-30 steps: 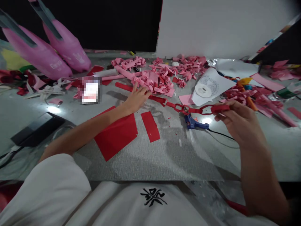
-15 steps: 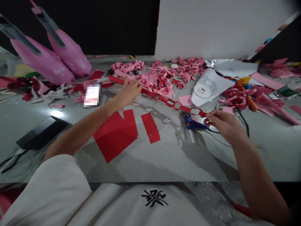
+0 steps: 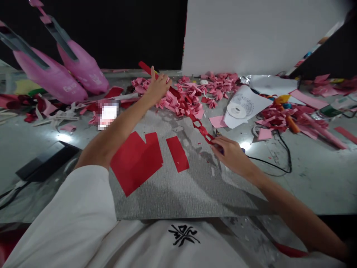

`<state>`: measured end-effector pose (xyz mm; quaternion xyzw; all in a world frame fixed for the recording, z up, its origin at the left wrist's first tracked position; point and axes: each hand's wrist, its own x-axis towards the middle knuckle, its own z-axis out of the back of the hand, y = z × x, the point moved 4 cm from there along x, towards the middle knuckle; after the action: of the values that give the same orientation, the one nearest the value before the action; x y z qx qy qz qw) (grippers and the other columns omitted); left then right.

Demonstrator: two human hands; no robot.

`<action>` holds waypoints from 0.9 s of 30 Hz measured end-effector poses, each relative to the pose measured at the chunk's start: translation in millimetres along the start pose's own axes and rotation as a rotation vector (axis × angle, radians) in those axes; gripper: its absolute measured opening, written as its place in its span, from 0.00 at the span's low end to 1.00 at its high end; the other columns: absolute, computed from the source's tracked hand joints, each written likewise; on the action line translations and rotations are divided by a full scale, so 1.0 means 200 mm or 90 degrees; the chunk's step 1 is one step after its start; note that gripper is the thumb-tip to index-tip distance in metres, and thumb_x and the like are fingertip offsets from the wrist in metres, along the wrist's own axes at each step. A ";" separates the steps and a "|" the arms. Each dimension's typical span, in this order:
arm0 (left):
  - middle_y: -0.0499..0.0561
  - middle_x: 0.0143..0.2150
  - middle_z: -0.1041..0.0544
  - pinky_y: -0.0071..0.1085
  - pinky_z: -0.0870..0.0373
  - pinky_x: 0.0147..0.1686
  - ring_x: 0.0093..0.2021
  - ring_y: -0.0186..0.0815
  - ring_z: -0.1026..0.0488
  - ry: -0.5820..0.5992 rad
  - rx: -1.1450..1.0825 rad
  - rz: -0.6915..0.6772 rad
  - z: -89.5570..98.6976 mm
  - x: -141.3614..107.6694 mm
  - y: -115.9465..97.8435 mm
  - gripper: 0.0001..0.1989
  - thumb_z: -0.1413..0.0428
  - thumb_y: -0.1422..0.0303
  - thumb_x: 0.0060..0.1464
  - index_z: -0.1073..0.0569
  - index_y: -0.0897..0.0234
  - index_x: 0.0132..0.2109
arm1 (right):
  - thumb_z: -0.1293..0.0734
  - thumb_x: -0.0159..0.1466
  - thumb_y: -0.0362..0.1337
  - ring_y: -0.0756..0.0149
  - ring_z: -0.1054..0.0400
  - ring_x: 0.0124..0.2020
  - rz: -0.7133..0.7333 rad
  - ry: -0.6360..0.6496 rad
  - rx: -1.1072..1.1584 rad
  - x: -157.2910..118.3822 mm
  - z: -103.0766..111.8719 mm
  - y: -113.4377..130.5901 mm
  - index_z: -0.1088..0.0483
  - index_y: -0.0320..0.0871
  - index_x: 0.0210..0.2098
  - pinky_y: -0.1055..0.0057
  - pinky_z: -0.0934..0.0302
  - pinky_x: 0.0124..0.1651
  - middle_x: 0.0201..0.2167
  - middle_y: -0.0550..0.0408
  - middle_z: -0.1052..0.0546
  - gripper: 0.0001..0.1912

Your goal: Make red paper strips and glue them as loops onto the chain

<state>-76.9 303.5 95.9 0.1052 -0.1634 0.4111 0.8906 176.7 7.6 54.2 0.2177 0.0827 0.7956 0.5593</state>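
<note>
A red paper chain (image 3: pixel 202 130) of linked loops slants across the work surface between my two hands. My left hand (image 3: pixel 158 87) is closed round its far part, with a red paper end (image 3: pixel 145 67) sticking out past the fingers. My right hand (image 3: pixel 227 150) pinches the near end of the chain. Beneath that hand lies a blue glue gun, mostly hidden, with its dark cord (image 3: pixel 269 162) running right. A large notched sheet of red paper (image 3: pixel 138 163) and a smaller red paper strip (image 3: pixel 177 154) lie flat before me.
Pink paper loops (image 3: pixel 220 85) are heaped at the back. Two pink bottle-shaped things (image 3: pixel 83 70) stand back left, near a lit phone (image 3: pixel 108 114) and a black box (image 3: pixel 47 160). A white paper with a tape roll (image 3: pixel 236 110) lies right of centre.
My left hand has moved up and away toward the wall with its end of the chain. My right hand has come left and slightly nearer me, now covering most of the glue gun.
</note>
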 end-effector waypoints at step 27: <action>0.56 0.48 0.18 0.42 0.26 0.46 0.47 0.46 0.20 0.100 -0.045 0.244 0.33 -0.96 -0.32 0.14 0.54 0.66 0.72 0.26 0.57 0.56 | 0.36 0.67 0.37 0.49 0.26 0.36 -0.155 0.099 -0.259 -0.27 0.11 -0.38 0.26 0.44 0.49 0.56 0.35 0.36 0.42 0.42 0.21 0.13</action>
<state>-157.3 107.0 80.2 0.0084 -0.1249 0.5737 0.8095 266.1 -18.2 30.8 0.0270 -0.0105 0.7369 0.6754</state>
